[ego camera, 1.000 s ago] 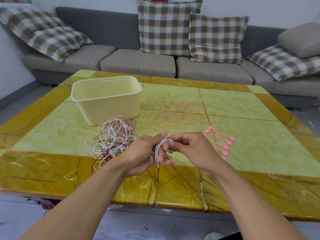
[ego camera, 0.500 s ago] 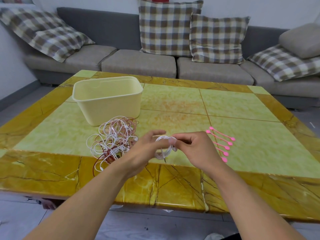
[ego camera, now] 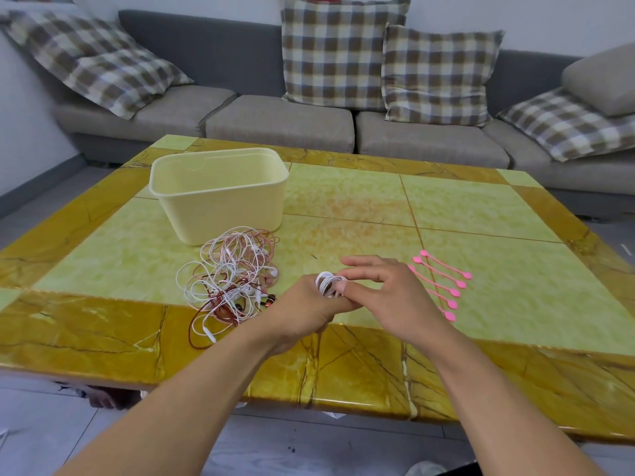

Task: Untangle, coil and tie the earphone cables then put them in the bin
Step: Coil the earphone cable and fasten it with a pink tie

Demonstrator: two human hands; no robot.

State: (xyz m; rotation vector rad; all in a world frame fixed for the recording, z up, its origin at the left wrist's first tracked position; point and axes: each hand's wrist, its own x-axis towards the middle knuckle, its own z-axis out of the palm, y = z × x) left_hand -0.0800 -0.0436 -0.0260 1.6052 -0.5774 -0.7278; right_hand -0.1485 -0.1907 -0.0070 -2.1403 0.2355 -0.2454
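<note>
we see two bare forearms coming in from below, no sleeves, no watch, no rings or bands. the left hand (ego camera: 305, 309) and right hand (ego camera: 391, 293) are ungloved, with short plain nails on the fingers (ego camera: 360, 261).

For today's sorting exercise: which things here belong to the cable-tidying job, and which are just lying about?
Part of the job:
white coiled cable, held in the left hand
right hand
tangled earphone pile
pink ties
cream bin

Just there:
checked cushions
grey sofa
</note>
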